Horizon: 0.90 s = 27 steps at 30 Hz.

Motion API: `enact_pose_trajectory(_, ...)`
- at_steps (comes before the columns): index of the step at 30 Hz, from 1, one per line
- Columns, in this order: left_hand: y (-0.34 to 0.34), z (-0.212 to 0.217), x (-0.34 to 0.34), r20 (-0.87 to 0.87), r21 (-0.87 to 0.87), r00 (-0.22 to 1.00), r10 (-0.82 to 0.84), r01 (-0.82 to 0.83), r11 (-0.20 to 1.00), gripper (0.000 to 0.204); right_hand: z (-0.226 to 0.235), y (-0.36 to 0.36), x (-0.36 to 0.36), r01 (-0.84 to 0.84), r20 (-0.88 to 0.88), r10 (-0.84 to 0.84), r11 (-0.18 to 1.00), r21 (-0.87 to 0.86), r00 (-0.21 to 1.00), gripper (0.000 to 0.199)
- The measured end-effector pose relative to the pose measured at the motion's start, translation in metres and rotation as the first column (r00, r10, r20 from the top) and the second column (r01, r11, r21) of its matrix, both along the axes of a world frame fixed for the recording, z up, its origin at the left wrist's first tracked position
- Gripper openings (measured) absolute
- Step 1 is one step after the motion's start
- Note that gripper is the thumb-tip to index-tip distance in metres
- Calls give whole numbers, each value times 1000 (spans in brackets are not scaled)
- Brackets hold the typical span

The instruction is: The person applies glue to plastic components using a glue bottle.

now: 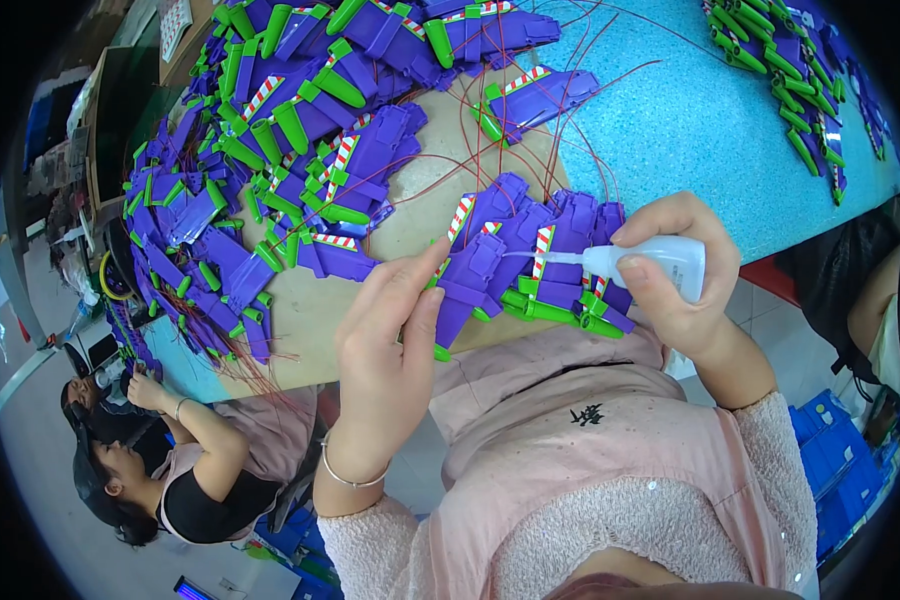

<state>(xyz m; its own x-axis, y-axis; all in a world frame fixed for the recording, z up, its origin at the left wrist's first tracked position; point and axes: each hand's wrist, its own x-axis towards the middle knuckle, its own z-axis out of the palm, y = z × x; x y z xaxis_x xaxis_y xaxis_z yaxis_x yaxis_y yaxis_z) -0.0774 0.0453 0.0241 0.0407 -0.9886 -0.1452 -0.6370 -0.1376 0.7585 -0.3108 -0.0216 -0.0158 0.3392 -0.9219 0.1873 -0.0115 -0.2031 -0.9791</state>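
Note:
My right hand (695, 285) grips a small white translucent squeeze bottle (660, 262) tipped on its side. Its long thin nozzle points left, and the tip is over a purple plastic toy wing (473, 268). My left hand (385, 335) pinches that wing at its left edge between thumb and fingers. Green parts and a red-and-white striped strip show on the wing, partly hidden by my fingers. Under the nozzle and just right of it lie several more such wings (560, 240), overlapping, with green rounded ends toward me. Thin red wires (560, 130) trail from the pieces across the table.
A big heap of purple and green wings (300, 130) covers the table's far left. One wing (540, 100) lies apart beyond my hands. Another pile (780, 70) sits far right on the blue tabletop (670, 140). On the left a co-worker (190, 450) in a cap handles pieces. Blue crates (835, 450) stand lower right.

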Motion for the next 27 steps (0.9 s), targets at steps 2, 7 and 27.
enact_pose_trajectory(2, 0, -1, 0, -3, 3, 1000, 4, -4, 1000, 32, 4, 1, 2, -19, -11, 19, 1000, 0, 1000, 17)
enact_pose_trajectory(7, 0, -2, 0, -1, -23, 1000, -7, 7, 1000, 33, 6, 1, 6, -97, -32, 96, 995, -31, 995, 17)
enact_pose_trajectory(27, -1, -2, -8, 301, -253, 939, -168, 249, 935, 47, 8, -1, -3, -11, -36, 9, 998, -60, 999, 20)
